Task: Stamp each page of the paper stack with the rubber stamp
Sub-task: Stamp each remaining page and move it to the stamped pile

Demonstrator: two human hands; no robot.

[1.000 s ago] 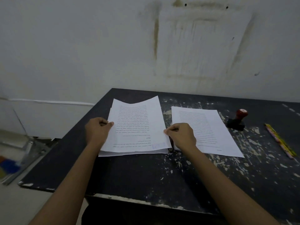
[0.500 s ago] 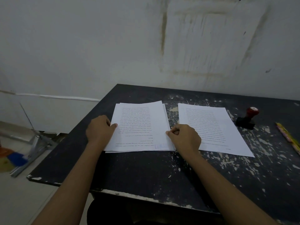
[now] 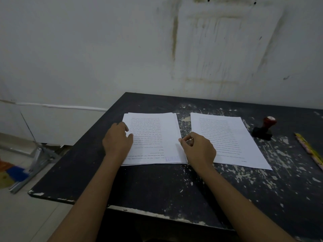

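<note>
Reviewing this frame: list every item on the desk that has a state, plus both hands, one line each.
Left paper stack: flat, edges slightly fanned, top sheet bears a faint purple stamp near its lower right corner.
Right paper stack: flat, no stamp mark visible.
Rubber stamp: standing on the desk, unheld.
Pencil: lying flat at the far right.
Left hand: resting on the left stack's left edge.
Right hand: fingers pinched at that stack's right edge.

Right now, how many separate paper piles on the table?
2. The left pile lies between both hands, with a faint stamp mark near its front edge. The right pile lies beside the rubber stamp. Sheets per pile can't be counted.
</note>
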